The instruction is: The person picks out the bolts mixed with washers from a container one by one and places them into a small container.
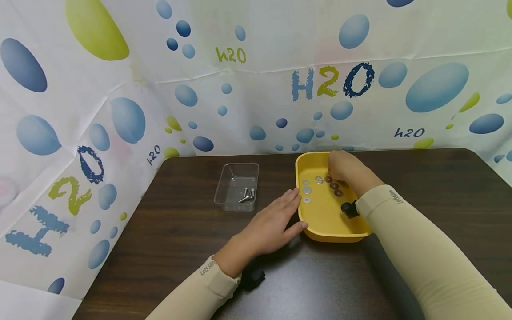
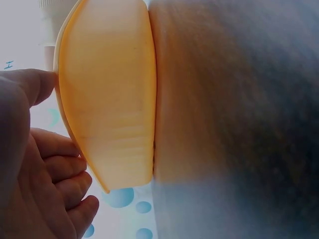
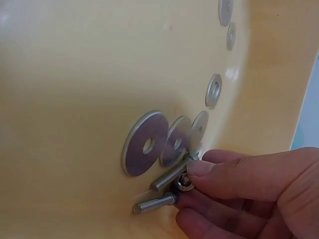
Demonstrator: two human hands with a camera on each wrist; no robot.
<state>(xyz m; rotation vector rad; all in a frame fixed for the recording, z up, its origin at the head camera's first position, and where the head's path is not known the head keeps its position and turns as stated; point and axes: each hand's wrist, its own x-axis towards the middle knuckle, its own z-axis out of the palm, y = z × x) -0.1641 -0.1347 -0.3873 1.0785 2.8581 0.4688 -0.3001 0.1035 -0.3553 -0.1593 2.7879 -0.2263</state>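
A: What could go wrong from here, going left to right?

B: The left hand (image 1: 270,224) rests thumb and fingertips on the left rim of the yellow, round-cornered plastic tray (image 1: 320,222), thumb spread wide. Pressing unevenly there, I think, could slide or tip it. The right hand (image 1: 347,171) pinches silver, threaded metal bolts (image 3: 169,177) between thumb and fingers; the lower one could slip if that pinch shifts. The flat, round metal washers (image 3: 137,149) beside them might get swept along.

A: And where does everything lie relative to the hands?

B: The clear, rectangular plastic box (image 1: 229,189) stands on the dark wood-grain table (image 1: 188,213), beyond the left hand and to its left, with small metal screws (image 1: 246,195) by its near right corner. Then comes the tray, near the table's far edge: left hand at its left edge, right hand inside toward its far right corner. Washers lie from the tray's left wall across to the right hand; the bolts are at that hand's fingertips.
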